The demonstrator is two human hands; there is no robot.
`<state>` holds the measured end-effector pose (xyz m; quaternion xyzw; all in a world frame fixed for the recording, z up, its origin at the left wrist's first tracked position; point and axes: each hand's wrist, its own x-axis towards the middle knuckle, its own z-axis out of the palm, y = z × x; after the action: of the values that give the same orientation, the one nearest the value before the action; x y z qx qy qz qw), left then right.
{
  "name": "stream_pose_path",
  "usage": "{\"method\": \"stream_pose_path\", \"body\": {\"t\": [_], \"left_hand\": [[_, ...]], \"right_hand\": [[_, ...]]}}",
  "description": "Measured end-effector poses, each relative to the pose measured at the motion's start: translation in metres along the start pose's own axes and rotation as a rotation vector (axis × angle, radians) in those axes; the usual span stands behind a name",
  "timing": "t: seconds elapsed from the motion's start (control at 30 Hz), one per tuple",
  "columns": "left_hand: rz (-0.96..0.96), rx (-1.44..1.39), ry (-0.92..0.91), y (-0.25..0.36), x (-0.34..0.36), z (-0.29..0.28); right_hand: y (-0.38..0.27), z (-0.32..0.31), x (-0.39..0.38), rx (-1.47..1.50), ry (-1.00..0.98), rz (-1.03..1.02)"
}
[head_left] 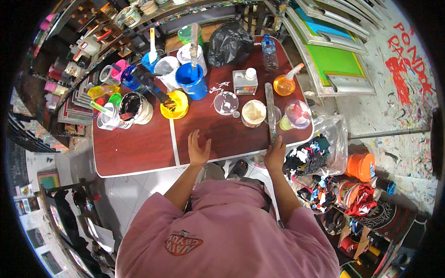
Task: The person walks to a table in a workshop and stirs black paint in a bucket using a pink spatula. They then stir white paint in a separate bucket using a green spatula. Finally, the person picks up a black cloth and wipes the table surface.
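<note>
My right hand (275, 156) grips the lower end of a long, flat, stained stirring stick (270, 109) at the table's near edge. The stick points away from me, just right of a white tub (254, 114) with a pale, creamy top. My left hand (199, 149) is raised near the same edge, fingers apart and holding nothing. Beyond it lies a round clear lid (226, 103) beside white smears on the tabletop. A squarish pale bottle (245, 82) with a white cap stands behind the tub. Right of the stick sits a clear round container (298, 114) with coloured patches.
A yellow tub (174, 104), a blue bucket (191, 81) and a black-smeared bucket (136, 107) crowd the left of the dark red table (134, 150). An orange squeeze bottle (284, 85) and a water bottle (269, 53) stand far right. A rag-filled plastic bag (336, 139) hangs beside the table.
</note>
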<state>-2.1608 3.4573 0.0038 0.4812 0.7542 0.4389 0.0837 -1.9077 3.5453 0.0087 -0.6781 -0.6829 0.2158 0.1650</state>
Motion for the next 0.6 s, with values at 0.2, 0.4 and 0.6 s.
{"method": "stream_pose_path", "body": {"t": [0.2,0.4,0.6], "left_hand": [[-0.018,-0.074,0.045,-0.01,-0.003,0.004],[0.069,-0.172,0.015,-0.013,0.032,0.023],[0.316,-0.079,0.145,0.045,0.13,0.065]], "right_hand": [[-0.005,-0.018,-0.008,-0.139,0.044,-0.076],[0.012,-0.046,-0.02,-0.013,0.105,-0.179],[0.048,-0.079,-0.033,0.061,0.355,-0.27]]}}
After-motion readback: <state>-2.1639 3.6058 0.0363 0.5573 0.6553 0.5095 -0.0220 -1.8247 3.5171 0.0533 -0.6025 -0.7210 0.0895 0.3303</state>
